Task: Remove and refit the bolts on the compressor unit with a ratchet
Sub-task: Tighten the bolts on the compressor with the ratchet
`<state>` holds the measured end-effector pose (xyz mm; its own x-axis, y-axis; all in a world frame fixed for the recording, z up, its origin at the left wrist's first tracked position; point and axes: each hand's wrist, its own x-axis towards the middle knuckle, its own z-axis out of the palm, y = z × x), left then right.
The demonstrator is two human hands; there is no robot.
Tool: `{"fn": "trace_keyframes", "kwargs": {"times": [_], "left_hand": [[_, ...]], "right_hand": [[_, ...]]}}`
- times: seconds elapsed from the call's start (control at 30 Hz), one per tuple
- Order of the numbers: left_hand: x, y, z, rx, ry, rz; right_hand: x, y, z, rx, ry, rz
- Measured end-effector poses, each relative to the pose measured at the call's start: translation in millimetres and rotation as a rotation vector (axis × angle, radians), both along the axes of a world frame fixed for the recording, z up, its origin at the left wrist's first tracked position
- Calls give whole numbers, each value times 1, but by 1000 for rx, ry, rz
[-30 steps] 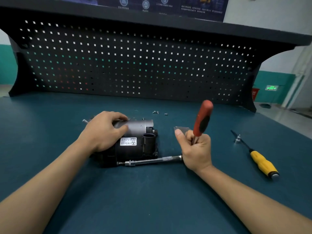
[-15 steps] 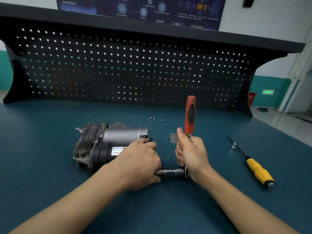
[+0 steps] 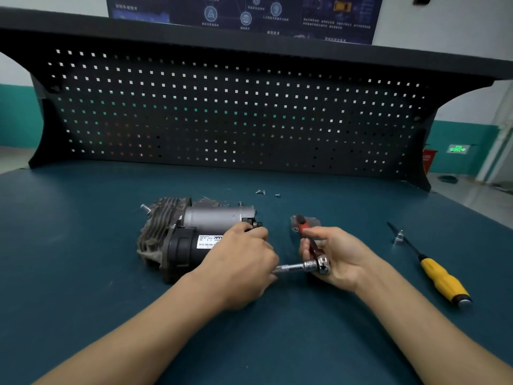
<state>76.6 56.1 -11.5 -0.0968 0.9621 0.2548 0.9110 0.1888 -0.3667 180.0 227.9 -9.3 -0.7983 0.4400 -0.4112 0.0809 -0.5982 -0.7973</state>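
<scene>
The compressor unit [image 3: 183,234], grey finned metal with a black motor body and a white label, lies on the blue-green bench left of centre. A ratchet [image 3: 319,263] with a red handle and a long chrome extension bar [image 3: 291,267] points at its right end. My left hand [image 3: 241,262] covers that end of the unit and closes round the bar's tip, hiding the socket. My right hand [image 3: 336,257] grips the ratchet at its head, the handle tipped back away from me. Several loose bolts [image 3: 261,192] lie behind the unit.
A yellow-handled screwdriver [image 3: 441,279] lies at the right with a small metal socket [image 3: 399,237] beside its shaft. A small metal plate [image 3: 312,221] lies behind my right hand. A black pegboard [image 3: 222,115] walls the bench's far edge.
My left hand left the top of the unit and came down onto the extension bar at the unit's right end. The ratchet handle swung from upright to tipped back and low.
</scene>
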Motion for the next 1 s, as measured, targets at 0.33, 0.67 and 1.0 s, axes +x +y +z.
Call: {"fn": "trace_keyframes", "kwargs": {"times": [0.33, 0.67, 1.0], "left_hand": [[4, -1, -3, 7, 17, 41], [43, 1, -14, -64, 47, 246], [45, 2, -17, -14, 39, 253]], "right_hand": [[20, 6, 0, 369, -140, 419], [25, -3, -6, 271, -111, 375], [25, -2, -5, 216, -96, 347]]}}
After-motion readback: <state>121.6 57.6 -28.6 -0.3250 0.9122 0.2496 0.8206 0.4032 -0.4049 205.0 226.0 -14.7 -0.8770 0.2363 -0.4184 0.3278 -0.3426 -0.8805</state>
